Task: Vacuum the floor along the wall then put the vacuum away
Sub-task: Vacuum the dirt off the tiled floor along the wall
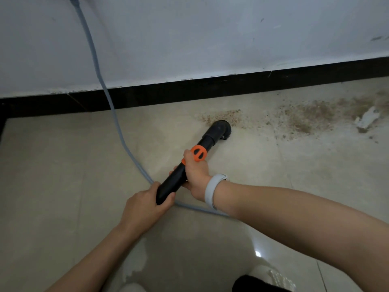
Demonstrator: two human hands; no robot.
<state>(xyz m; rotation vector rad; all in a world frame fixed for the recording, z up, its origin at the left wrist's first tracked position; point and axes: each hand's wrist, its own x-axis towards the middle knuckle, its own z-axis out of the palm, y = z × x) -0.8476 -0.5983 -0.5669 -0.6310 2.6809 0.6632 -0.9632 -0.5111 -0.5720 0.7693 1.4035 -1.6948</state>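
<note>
A black vacuum wand (175, 178) with an orange collar (198, 153) slants up to the right across the beige tiled floor (63, 165). Its round brush head (222, 128) touches the floor at the left end of a band of brown crumbs (303, 118) lying along the black skirting (189, 89). My right hand (195, 171) grips the wand just below the orange collar; a grey band is on that wrist. My left hand (145, 204) holds the wand's lower end.
A grey cord or hose (105, 89) hangs down the white wall (210, 34) at left, crosses the floor and passes under my hands. A scrap of white paper (367, 119) lies in the dirt at far right. A dark object (252, 284) sits at the bottom edge.
</note>
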